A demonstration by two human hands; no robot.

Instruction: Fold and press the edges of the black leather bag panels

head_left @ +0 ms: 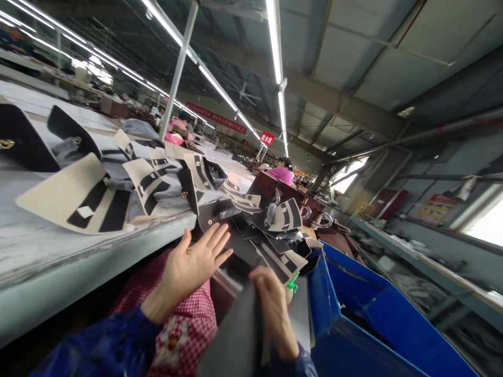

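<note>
Left hand (199, 260) splayed, right hand (272, 293) curled

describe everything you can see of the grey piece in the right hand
The grey piece is a flat, plain-looking sheet with a dark band along its right side. It is badly blurred, so its material and any finer detail cannot be told. It stands tilted on edge, low in the middle of the view, and runs off the bottom. The right hand grips it near its upper right edge; the open left hand is apart from it. Whether anything else touches it is unclear.
</note>
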